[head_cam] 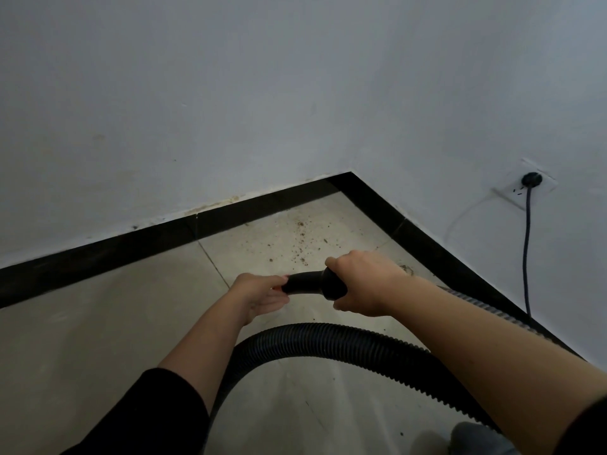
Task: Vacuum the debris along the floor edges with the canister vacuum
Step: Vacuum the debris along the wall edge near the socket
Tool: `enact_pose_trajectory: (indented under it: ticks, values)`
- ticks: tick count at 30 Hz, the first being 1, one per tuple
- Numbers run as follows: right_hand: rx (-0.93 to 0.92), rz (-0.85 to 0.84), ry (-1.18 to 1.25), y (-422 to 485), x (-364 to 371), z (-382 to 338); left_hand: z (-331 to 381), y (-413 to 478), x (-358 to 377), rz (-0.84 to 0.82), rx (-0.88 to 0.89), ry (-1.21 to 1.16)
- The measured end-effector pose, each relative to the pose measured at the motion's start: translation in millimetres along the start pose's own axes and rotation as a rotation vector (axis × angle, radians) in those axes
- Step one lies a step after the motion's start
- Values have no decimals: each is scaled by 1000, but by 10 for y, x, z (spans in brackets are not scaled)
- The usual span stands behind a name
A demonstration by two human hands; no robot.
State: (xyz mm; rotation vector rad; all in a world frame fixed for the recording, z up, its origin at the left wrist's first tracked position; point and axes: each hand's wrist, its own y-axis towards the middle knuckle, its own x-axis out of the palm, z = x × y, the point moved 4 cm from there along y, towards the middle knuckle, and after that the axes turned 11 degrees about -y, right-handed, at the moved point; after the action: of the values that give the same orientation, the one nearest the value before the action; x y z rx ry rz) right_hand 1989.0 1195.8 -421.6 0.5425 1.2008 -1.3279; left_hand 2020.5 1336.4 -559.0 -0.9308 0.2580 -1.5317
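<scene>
Setup step, probably: right hand (361, 284) is gripping the hose (328, 338) cuff, left hand (262, 295) holding its tip (orange bit). Next: lowering it onto the corner debris (295, 239).

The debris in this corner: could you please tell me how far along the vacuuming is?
Done: the plug sits in the wall socket. In hand: the left hand and right hand both hold the hose end. Left: brown debris lies scattered over the tile by the corner skirting, so the pickup itself seems barely begun.
</scene>
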Motion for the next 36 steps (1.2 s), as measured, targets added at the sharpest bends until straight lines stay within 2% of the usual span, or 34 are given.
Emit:
enact_pose_trajectory:
  ticks: [14, 25, 36]
  values:
    - [-45, 67, 61, 166, -64, -246, 154, -17, -405, 48, 1, -152]
    - [-56, 75, 59, 191, -128, -372, 195, -59, -535, 103, 32, -151]
    - [-27, 90, 7, 175, -78, -328, 145, 12, -313, 104, 96, -89]
